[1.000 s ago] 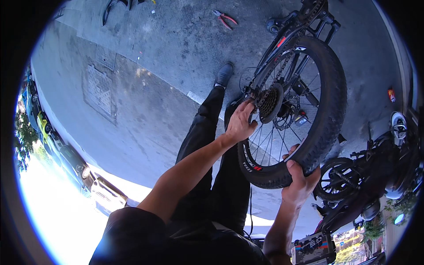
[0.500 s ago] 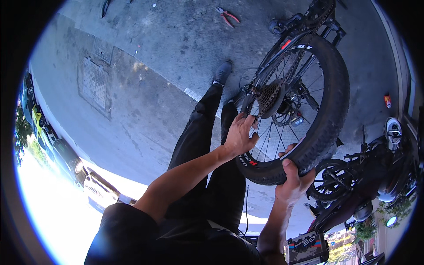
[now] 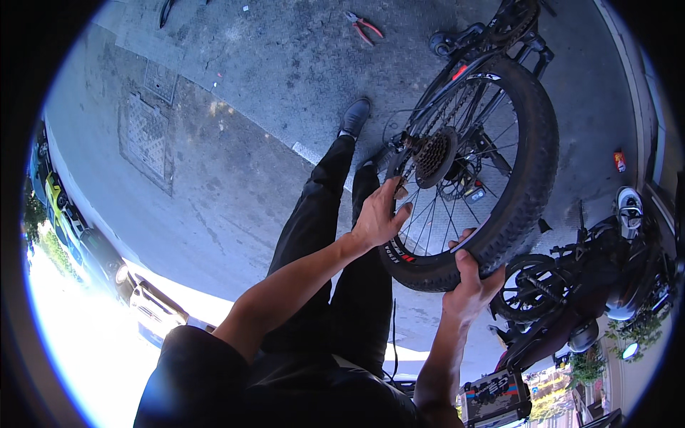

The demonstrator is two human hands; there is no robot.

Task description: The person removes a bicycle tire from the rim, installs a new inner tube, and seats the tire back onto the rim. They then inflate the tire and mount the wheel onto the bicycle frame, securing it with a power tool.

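The rear wheel of a bicycle (image 3: 540, 164), with a thick black knobbly tyre, leans in front of me at the right. My right hand (image 3: 471, 285) grips the tyre at its near edge, thumb on the facing side and fingertips showing inside the rim. On the wheel's left edge lies my left hand (image 3: 378, 217), closed round the tyre, with the thumb toward the spokes. Just above that hand are the rear derailleur (image 3: 407, 143) and a rusty-brown cassette (image 3: 434, 157). The chain runs from there up to the crank area. My left fingertips are partly hidden.
Red-handled pliers (image 3: 364, 28) lie on the pavement at the far side. Motorcycles (image 3: 531, 289) stand at the right, near a small red packet (image 3: 619, 160). Metal covers (image 3: 148, 132) are set into the ground at left, with parked cars (image 3: 96, 250) beyond. My shoe (image 3: 355, 116) stands beside the bicycle.
The view has shifted slightly, moving the scene a little left. My left fingers and thumb have shifted slightly at the tyre's edge. My right hand keeps its grip.
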